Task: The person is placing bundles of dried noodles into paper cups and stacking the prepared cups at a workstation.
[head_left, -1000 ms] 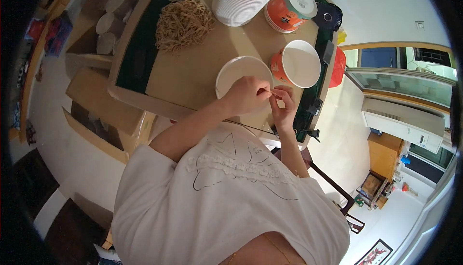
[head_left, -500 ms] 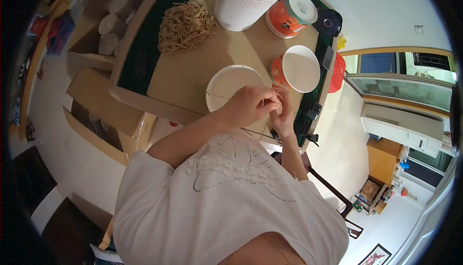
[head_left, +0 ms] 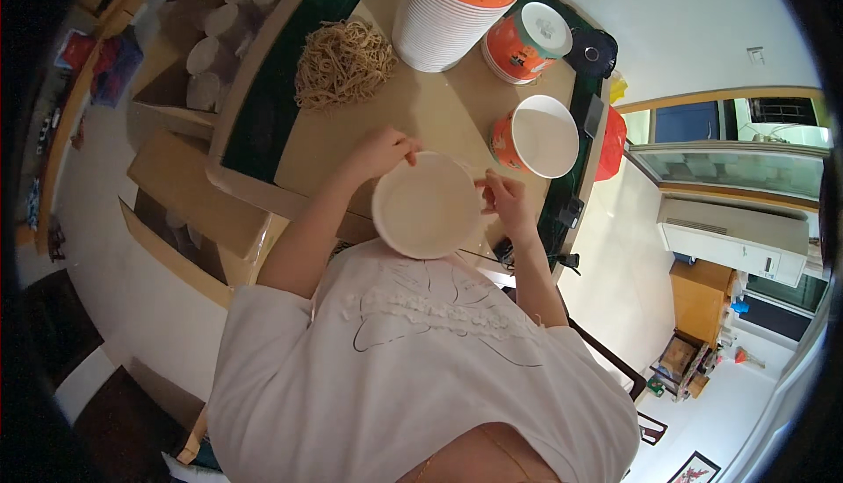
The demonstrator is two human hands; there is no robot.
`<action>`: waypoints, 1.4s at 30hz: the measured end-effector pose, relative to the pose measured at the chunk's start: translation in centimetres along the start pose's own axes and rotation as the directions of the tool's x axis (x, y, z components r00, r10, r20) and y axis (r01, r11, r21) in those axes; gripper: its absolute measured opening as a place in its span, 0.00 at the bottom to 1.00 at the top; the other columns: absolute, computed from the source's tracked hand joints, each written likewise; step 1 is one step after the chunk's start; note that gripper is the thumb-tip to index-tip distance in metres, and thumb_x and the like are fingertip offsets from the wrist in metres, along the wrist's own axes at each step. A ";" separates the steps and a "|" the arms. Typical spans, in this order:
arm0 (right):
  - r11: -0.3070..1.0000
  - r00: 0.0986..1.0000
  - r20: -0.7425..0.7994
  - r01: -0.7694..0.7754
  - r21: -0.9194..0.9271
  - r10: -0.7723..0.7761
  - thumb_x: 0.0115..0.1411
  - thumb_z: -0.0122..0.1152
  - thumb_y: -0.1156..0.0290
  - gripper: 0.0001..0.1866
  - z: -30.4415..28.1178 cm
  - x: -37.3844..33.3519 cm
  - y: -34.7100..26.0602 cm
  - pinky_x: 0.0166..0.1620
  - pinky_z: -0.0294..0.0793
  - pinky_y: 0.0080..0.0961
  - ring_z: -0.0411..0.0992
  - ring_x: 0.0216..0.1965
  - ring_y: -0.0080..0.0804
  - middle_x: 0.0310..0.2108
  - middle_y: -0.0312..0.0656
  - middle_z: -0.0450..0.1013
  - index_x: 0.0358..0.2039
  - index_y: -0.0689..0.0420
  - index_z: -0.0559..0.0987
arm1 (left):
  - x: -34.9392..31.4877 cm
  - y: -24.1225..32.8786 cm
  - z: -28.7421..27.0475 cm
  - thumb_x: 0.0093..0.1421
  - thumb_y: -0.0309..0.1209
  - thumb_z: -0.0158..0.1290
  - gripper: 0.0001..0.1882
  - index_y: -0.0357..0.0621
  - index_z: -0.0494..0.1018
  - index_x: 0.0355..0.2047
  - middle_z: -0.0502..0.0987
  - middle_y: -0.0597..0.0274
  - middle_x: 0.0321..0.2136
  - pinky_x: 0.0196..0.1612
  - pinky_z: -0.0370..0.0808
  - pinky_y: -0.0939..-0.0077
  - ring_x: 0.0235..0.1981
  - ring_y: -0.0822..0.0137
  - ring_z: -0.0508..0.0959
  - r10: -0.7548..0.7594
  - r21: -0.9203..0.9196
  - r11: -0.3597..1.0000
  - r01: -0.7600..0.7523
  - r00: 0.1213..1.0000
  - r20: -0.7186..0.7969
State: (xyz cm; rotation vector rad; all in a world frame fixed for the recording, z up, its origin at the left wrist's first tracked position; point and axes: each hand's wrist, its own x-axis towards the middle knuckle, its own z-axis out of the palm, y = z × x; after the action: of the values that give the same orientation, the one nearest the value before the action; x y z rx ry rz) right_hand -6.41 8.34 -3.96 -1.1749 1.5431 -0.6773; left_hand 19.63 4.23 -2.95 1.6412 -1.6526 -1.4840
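Note:
A white paper tub (head_left: pixel 427 206) is tilted so that its round mouth faces me, close in front of my shirt at the table's near edge. My left hand (head_left: pixel 386 151) has its fingers closed on the upper left of the rim. At the right side of the rim is my right hand (head_left: pixel 507 198), its fingers bent and pinched together; what lies between them is too small to make out. Beyond my left hand lies a tangled heap of tan cords (head_left: pixel 344 64). An orange and white paper tub (head_left: pixel 544 138) stands beyond my right hand with its mouth showing.
A tall stack of nested tubs (head_left: pixel 443 22) stands at the back, beside an upside-down orange tub (head_left: pixel 529 42). Small dark devices (head_left: pixel 571 212) sit along the right table edge. Left of the table are cardboard boxes (head_left: pixel 198 189), one with several white tubs (head_left: pixel 204 54).
My hands, which were together right of the tub, have parted to either side of its rim. The tub has come nearer to me and tilted toward me. The cord across it no longer shows.

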 end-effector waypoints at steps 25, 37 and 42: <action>0.979 0.942 0.302 0.183 -0.092 -0.147 0.64 0.44 0.67 0.18 -7.0 1.5 -9.6 0.30 0.70 0.14 0.69 0.26 0.15 0.38 0.33 0.73 0.54 0.55 0.69 | 1.4 2.9 0.4 0.62 0.45 0.44 0.19 0.44 0.68 0.44 0.72 0.65 0.28 0.19 0.71 0.80 0.19 0.76 0.73 -0.007 -0.546 0.833 0.089 0.988 0.151; 0.761 0.843 -0.209 0.306 -0.572 -0.496 0.63 0.44 0.73 0.16 -16.0 7.2 -17.8 0.41 0.71 0.23 0.73 0.39 0.27 0.39 0.47 0.74 0.51 0.60 0.71 | 8.5 17.9 1.5 0.56 0.36 0.52 0.27 0.45 0.56 0.53 0.58 0.48 0.53 0.46 0.69 0.56 0.49 0.46 0.66 0.726 0.202 0.662 -0.722 0.551 -0.412; 0.836 0.692 -0.475 0.401 -0.374 -0.544 0.64 0.42 0.70 0.19 -19.7 15.3 -12.6 0.36 0.71 0.22 0.71 0.32 0.23 0.36 0.41 0.74 0.55 0.58 0.67 | 16.3 23.3 0.4 0.55 0.33 0.52 0.29 0.52 0.54 0.56 0.53 0.44 0.57 0.34 0.76 0.59 0.35 0.49 0.74 0.842 0.411 0.540 -0.734 0.467 -0.270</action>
State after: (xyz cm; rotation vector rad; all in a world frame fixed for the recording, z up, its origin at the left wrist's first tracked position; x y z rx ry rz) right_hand -20.50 -13.15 7.08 -1.7022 1.8570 -1.3153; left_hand 3.90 -15.64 10.08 0.8908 -1.9382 -0.3888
